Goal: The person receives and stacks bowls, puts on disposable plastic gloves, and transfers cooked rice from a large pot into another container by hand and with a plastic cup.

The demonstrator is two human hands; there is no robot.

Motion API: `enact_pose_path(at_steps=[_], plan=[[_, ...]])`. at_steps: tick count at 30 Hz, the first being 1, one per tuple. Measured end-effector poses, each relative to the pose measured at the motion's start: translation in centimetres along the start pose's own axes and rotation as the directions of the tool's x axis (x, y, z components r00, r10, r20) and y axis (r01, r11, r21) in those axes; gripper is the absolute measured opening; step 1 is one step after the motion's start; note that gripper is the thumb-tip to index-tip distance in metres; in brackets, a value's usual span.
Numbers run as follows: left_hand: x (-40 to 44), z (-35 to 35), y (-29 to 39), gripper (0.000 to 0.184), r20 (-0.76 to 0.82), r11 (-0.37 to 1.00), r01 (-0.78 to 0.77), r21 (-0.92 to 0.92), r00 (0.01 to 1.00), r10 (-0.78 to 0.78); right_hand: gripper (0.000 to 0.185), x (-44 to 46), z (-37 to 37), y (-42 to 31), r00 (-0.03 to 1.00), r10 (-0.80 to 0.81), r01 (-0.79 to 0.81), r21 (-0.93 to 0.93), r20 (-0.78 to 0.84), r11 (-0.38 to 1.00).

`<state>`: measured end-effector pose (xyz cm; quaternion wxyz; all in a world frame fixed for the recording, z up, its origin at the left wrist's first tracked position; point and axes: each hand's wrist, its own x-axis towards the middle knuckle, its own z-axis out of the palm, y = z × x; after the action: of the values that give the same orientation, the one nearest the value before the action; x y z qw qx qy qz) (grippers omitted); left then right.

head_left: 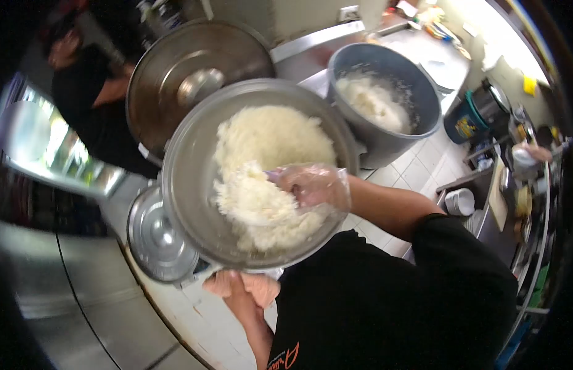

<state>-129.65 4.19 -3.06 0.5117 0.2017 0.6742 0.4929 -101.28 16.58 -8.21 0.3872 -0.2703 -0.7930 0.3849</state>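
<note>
A large metal pot (197, 209) of white cooked rice (271, 132) is held tilted in front of me. My right hand (308, 188), inside a clear plastic glove, is down in the pot with curled fingers. A bit of purple shows at its fingers, but rice hides what it belongs to. Loose rice is heaped just beyond those fingers. Below the pot's near rim, my left hand (237, 293) is closed on a peach-coloured cloth (255, 287) against the pot. The cloth covers most of its fingers.
A grey bucket (385, 145) with rice inside stands to the right. Behind the pot is a big, wide metal vessel (157, 80), with a person (89, 98) beside it. A metal lid (160, 237) lies at left. Shelves with white bowls (460, 201) line the right.
</note>
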Motion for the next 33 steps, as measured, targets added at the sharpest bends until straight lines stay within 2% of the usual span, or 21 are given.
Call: enact_pose_path(at_steps=[2,3,5,6,9,10,11,12,13,14,16,18,19,21,23,25,26,27,29,32,33], plan=[[-0.4,1.2,1.7,0.053,0.066,0.989,-0.085,0.119,0.995,0.078,0.046,1.0,-2.0,-2.2,0.915,0.364,-0.282,0.37,-0.173,0.885],[0.4,0.6,1.2,0.054,0.11,0.986,-0.111,0.124,0.989,0.098,0.045,2.5,-3.9,-5.7,0.764,0.63,-0.353,0.725,-0.142,0.591],[3.2,-2.3,-1.9,0.056,0.211,0.987,-0.137,0.081,0.97,0.118,0.037,2.5,-7.5,-7.6,0.779,0.625,-0.09,0.976,-0.054,0.198],[4.6,-2.9,-3.2,0.057,0.261,0.991,-0.129,0.033,0.958,0.116,0.032,3.8,-9.7,-15.0,0.788,0.602,-0.018,0.974,-0.126,0.228],[3.5,-1.5,-1.5,0.059,0.275,0.982,-0.187,-0.029,0.943,0.187,0.029,-2.7,-15.8,-13.6,0.82,0.367,0.23,0.839,-0.44,0.493],[2.5,-0.5,-0.5,0.059,0.265,0.971,-0.239,-0.007,0.936,0.232,0.026,-3.6,-18.0,-14.5,0.678,0.508,0.107,0.755,-0.531,0.647],[3.0,-0.9,-0.8,0.059,0.245,0.982,-0.19,0.017,0.953,0.18,0.023,-4.6,-20.1,-15.3,0.503,0.625,-0.081,0.687,-0.597,0.722],[3.9,-1.8,-1.6,0.058,0.221,0.99,-0.139,0.039,0.967,0.127,0.022,-5.3,-20.9,-15.3,0.416,0.619,-0.317,0.532,-0.666,0.785],[4.4,-2.3,-2.0,0.058,0.194,0.995,-0.086,0.06,0.978,0.073,0.02,-5.8,-21.5,-15.3,0.342,0.583,-0.541,0.353,-0.737,0.763],[4.2,-2.0,-1.8,0.057,0.203,0.996,-0.071,0.047,0.977,0.06,0.019,-6.8,-22.1,-13.8,0.419,0.471,-0.682,0.073,-0.776,0.727],[3.6,-1.8,-1.0,0.056,0.227,0.999,-0.042,0.035,0.973,0.034,0.017,-10.3,-22.3,-7.4,0.608,0.285,-0.77,-0.463,-0.741,0.439],[3.5,-1.5,-0.7,0.056,0.224,0.999,-0.039,0.037,0.974,0.029,0.017,-11.6,-23.1,-6.3,0.767,0.143,-0.642,-0.748,-0.625,0.171],[3.7,-1.4,-0.7,0.056,0.219,0.999,-0.031,0.044,0.976,0.02,0.019,-11.6,-23.4,-6.6,0.822,0.065,-0.57,-0.813,-0.566,0.122],[3.9,-1.6,-0.9,0.056,0.202,0.998,-0.01,0.063,0.979,-0.002,0.054,-11.0,-24.2,-9.2,0.779,0.082,-0.626,-0.778,-0.622,0.052],[4.2,-2.0,-1.1,0.056,0.173,0.995,0.014,0.103,0.984,-0.032,0.041,-10.9,-23.8,-9.6,0.598,0.434,-0.798,-0.551,-0.674,0.243],[3.9,-1.9,-1.0,0.056,0.152,0.992,0.009,0.127,0.988,-0.029,0.038,-11.4,-23.3,-8.4,0.476,0.701,-0.647,-0.751,-0.532,-0.131],[3.1,-1.2,-0.3,0.057,0.173,0.994,-0.045,0.098,0.985,0.028,0.039,-14.1,-23.2,-4.0,0.446,0.791,-0.54,-0.831,-0.419,-0.136],[2.3,-0.5,0.3,0.057,0.193,0.993,-0.099,0.066,0.978,0.084,0.038,-15.0,-24.0,-2.0,0.464,0.882,-0.207,-0.978,-0.083,0.017],[2.0,0.1,0.7,0.058,0.232,0.986,-0.166,0.015,0.96,0.158,0.034,-13.5,-23.5,-4.6,0.394,0.916,-0.538,-0.828,-0.081,0.158],[2.3,-0.3,0.6,0.058,0.265,0.987,-0.162,0.022,0.953,0.15,0.036,-13.1,-25.3,-5.4,0.61,0.761,-0.606,-0.749,-0.22,0.269],[2.2,0.0,1.0,0.058,0.26,0.989,-0.141,0.037,0.957,0.127,0.033,-13.7,-26.8,-3.2,0.658,0.66,-0.61,-0.77,-0.362,0.186]])
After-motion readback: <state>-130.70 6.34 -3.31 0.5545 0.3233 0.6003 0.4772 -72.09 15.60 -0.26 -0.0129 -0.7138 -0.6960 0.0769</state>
